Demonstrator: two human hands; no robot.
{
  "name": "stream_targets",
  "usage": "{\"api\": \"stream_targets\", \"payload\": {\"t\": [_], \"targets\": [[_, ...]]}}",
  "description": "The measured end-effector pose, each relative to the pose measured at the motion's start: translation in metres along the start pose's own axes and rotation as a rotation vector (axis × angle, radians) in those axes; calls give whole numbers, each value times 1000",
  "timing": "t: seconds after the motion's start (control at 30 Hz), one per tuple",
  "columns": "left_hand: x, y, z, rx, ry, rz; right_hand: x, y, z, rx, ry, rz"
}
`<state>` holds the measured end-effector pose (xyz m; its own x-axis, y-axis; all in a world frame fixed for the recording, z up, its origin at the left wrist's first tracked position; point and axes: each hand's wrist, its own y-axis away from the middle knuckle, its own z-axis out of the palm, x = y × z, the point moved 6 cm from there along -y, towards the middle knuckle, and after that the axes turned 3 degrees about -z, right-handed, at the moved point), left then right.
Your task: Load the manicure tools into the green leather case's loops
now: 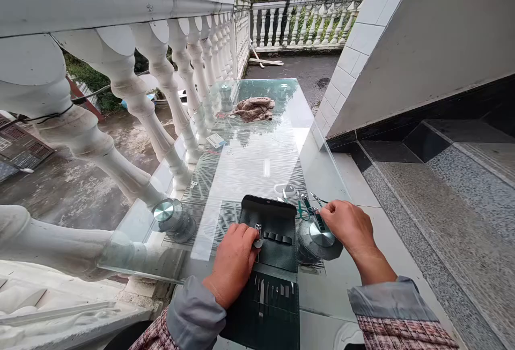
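Note:
A black manicure case (277, 243) lies open on a glass table (257, 162), with several metal tools (269, 291) slotted into its near flap. My left hand (233, 259) rests on the case's left side, fingers closed on a small nail clipper (258, 235). My right hand (348, 224) is to the right of the case, fingers pinched on a thin dark tool (317, 218). Beside it lie small green-handled scissors (300, 209) and tweezers (317, 198).
A white balustrade (169, 82) runs along the table's left edge. A crumpled brown cloth (254, 108) lies at the far end, and a small white card (215, 140) at the left. Round metal table fittings (169, 211) (322, 237) sit near the corners. A tiled wall and dark steps (422, 141) rise on the right.

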<state>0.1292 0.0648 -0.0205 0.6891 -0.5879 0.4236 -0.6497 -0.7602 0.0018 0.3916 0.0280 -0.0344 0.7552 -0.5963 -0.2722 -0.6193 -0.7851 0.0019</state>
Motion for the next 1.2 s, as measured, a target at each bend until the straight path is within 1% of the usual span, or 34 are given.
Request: {"api": "stream_targets", "payload": {"t": [0.1,0.17,0.27,0.33,0.37,0.4,0.5,0.6,0.67,0.8,0.9,1.07,1.2], "targets": [[0,0,0,-2,-20,-3,1,4,-5,-42,-4,40],[1,1,0,-5,-27,-3,5,6,-11,-46,-37,78],[2,1,-2,-13,-37,-5,9,14,-25,11,-117,114],[2,0,-2,-22,-45,-12,8,24,-33,55,-195,91],[2,0,-2,-26,-51,-15,6,31,-36,54,-245,63],[2,0,-2,-29,-56,-17,1,38,-36,21,-301,19],[2,-1,0,-27,-68,-14,-17,62,-28,-174,-413,-140],[3,-1,0,-23,-72,-12,-32,83,-17,-323,-325,-254],[4,0,0,-23,-78,-12,-37,92,-10,-364,-211,-296],[5,0,-1,-33,-93,-20,-41,101,0,-349,-10,-330],[7,1,-1,-35,-106,-17,-45,105,3,-337,51,-358],[8,1,-1,-25,-118,-9,-53,112,8,-301,17,-407],[9,1,-2,-25,-122,-12,-58,117,14,-179,-48,-434]]}}
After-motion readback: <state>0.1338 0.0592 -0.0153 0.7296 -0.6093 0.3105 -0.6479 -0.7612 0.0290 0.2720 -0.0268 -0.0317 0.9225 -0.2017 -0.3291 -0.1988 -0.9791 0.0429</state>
